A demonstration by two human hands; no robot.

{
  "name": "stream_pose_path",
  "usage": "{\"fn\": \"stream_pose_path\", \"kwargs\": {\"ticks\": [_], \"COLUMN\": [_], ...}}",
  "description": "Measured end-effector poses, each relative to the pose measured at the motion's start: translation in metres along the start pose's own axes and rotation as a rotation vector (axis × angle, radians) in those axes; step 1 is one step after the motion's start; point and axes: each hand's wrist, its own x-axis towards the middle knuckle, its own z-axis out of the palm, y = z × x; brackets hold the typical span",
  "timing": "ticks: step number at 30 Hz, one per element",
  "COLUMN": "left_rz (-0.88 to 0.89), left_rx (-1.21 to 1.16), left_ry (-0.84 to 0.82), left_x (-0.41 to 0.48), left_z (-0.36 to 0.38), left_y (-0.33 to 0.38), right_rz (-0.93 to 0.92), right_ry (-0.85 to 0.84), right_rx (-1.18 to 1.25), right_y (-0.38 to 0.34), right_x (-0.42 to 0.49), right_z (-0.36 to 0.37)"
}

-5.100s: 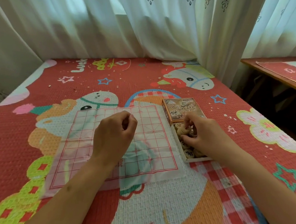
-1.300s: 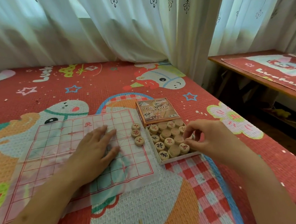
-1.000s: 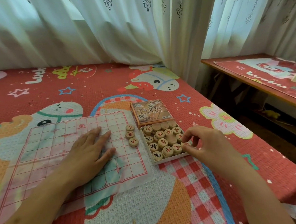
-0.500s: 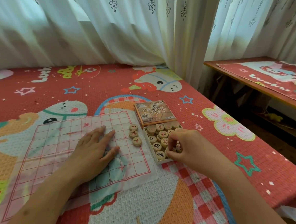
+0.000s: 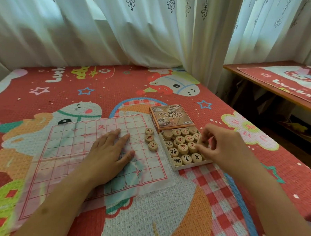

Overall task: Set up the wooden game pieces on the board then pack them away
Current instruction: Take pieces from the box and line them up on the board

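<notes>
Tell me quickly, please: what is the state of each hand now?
Left hand: open, flat on the board.
Right hand: curled over the pieces in the box; whether it pinches one cannot be told.

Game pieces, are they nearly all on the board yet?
Not nearly. Three pieces sit at the right edge of the board, the left hand pressing it flat. The right hand is pinching another piece in the tray. Most still fill the tray, so setting up has barely begun; packing away comes afterwards.

Since the start, three pieces [image 5: 149, 138] reached the board [image 5: 71, 140] and the left hand [image 5: 108, 156] flattened.
</notes>
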Motion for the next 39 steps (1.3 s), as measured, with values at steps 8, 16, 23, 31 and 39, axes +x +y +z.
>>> {"fn": "stream_pose_path", "kwargs": {"ticks": [8,16,23,31,39], "left_rz": [-0.002,-0.001,-0.001,0.008,0.014], "left_rx": [-0.001,-0.004,-0.018,-0.103,-0.104], "left_ry": [0.004,-0.002,0.000,0.061,0.116], "left_x": [0.000,0.000,0.000,-0.001,0.000], "left_z": [0.000,0.000,0.000,-0.003,-0.004], "left_y": [0.000,-0.001,0.000,0.001,0.001], "right_rz": [0.062,0.069,-0.037,-0.242,-0.365], "right_ry": [-0.145,-0.188,0.038,-0.045,-0.206], "right_rx": [-0.038,-0.030,0.105,0.203,-0.013], "right_y": [0.025,0.024,0.002,-0.052,-0.059], "right_x": [-0.005,0.002,0.008,0.044,0.032], "right_z": [0.007,-0.001,0.000,0.026,0.057]}}
